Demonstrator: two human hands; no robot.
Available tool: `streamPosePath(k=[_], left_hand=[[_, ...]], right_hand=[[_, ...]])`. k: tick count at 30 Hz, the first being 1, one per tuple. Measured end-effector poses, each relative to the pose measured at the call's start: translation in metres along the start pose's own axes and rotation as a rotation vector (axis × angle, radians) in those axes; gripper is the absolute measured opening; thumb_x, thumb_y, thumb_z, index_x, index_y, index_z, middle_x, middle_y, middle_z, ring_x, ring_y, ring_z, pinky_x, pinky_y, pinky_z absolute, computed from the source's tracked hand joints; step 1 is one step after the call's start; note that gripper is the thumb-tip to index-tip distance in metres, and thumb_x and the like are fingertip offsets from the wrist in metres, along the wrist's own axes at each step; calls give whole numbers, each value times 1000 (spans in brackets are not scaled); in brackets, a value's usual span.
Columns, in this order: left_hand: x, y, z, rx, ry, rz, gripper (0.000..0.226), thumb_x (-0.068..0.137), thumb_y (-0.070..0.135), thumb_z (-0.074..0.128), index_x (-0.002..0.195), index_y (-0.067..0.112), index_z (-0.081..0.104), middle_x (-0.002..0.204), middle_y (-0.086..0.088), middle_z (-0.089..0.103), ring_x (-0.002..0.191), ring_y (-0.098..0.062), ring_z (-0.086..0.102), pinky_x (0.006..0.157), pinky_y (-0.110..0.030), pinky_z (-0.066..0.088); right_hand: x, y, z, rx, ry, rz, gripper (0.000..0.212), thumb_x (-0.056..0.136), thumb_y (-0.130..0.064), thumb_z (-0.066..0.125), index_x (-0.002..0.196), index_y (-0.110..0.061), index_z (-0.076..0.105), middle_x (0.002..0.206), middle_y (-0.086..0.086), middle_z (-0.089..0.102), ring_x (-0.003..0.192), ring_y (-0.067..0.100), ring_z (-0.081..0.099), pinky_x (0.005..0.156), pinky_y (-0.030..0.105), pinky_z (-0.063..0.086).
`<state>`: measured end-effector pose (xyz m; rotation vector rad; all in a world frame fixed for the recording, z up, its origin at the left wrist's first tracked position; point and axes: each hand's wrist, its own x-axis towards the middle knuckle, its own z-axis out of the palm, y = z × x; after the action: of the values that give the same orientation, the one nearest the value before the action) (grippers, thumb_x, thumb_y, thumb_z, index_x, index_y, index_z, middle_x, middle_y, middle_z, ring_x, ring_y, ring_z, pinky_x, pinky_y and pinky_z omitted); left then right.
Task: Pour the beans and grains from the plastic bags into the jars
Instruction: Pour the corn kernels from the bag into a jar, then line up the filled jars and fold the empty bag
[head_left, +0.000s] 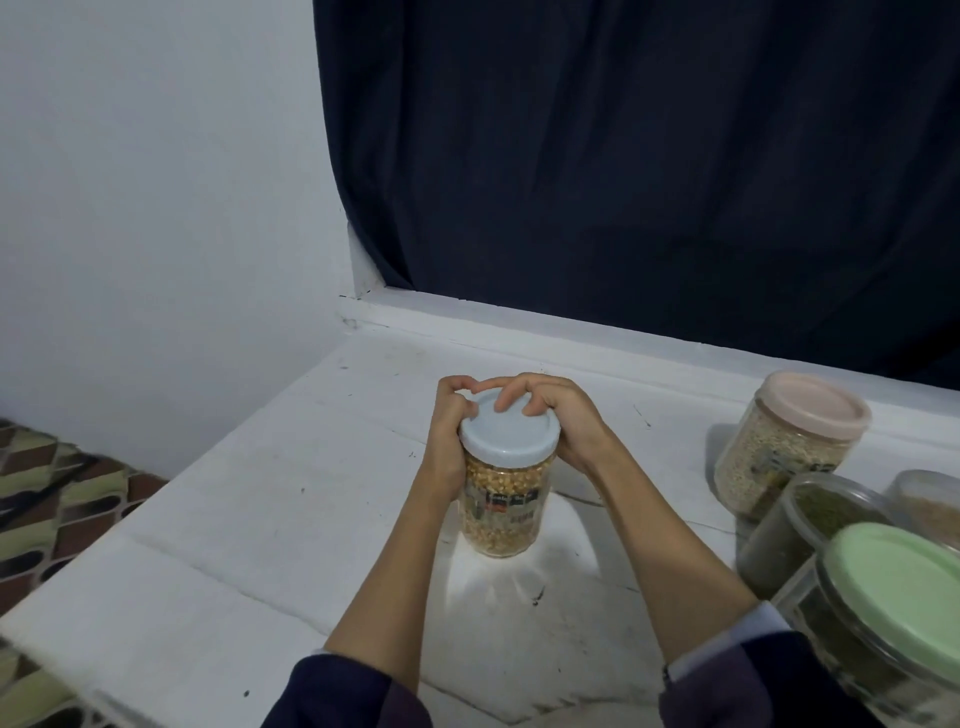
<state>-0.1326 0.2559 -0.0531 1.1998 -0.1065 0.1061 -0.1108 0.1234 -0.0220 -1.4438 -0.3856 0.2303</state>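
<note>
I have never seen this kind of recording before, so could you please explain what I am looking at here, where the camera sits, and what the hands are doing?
There is no machine here: this is one picture from a wide-angle camera worn on a person's head, looking forward and down at their own two bare hands.

The hands work at a white table set against a wall and a dark curtain. In the middle stands a clear jar of yellow kernels, likely corn, closed by a pale blue lid. The left hand curls round the jar's top and the lid's edge; the right hand grips the lid from the other side, fingers bent over its top.

To the right stand more jars: one with a pink lid holding pale grains, one with a green lid, and an open one of green contents. No plastic bags are visible.
</note>
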Motion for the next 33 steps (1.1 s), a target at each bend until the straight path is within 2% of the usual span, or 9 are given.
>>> streamPosePath(k=[3,7,11,14,19,22,26,30,33], left_hand=[[-1,0,1,-25,13,-4,32,68,26,45,98,13,44,92,-15,56,78,-25,60,53,-27,51],[1,-4,0,33,70,52,45,75,48,52,95,7,55,99,-27,58,90,-36,59,73,-42,48],[-1,-2,3,25,126,11,41,96,49,38,91,13,58,88,-15,65,80,-28,64,69,-36,51],[0,-3,3,71,98,11,45,98,49,35,88,14,61,84,-12,66,78,-26,64,72,-39,51],[-1,-3,4,128,117,69,55,102,35,30,70,20,73,73,-3,71,75,-20,66,70,-34,53],[-9,-2,13,144,284,190,39,94,21,39,68,14,67,65,2,67,62,-6,62,54,-20,48],[-8,-4,22,144,345,211,39,94,3,38,67,11,64,65,-1,63,55,-2,58,50,-20,45],[-5,-22,48,145,294,234,40,101,17,39,73,0,61,68,-9,60,63,-15,57,54,-27,45],[-2,-36,77,188,292,272,36,96,34,45,65,16,53,64,3,55,64,-11,52,57,-21,42]], right_hand=[[3,-3,4,-41,8,31,42,68,8,34,55,-11,69,101,6,74,90,18,65,71,23,51],[-9,-5,14,-51,162,-31,28,66,1,41,59,-6,68,87,-1,76,79,12,67,65,17,50],[-33,7,23,-119,326,-132,27,93,-5,48,98,-11,74,107,-11,72,100,5,64,75,11,49],[-51,4,12,-192,244,-139,50,83,-38,63,130,-20,59,131,-12,59,120,-4,52,86,6,45],[-50,-12,15,-647,94,-18,94,71,-29,83,149,-26,31,138,-13,41,125,6,39,104,26,39],[-44,-10,21,-702,169,-26,100,69,-32,85,150,-20,29,141,-9,39,129,10,37,109,29,35],[-42,-34,11,-913,47,91,99,71,-40,82,151,-20,27,154,-4,29,141,15,28,111,27,26],[-36,-82,-16,-1256,-220,364,100,77,-52,72,154,-23,15,160,-4,17,145,18,20,114,32,23],[-26,-106,-54,-1449,-216,516,103,73,-60,71,153,-30,14,161,-7,14,147,20,17,117,40,22]])
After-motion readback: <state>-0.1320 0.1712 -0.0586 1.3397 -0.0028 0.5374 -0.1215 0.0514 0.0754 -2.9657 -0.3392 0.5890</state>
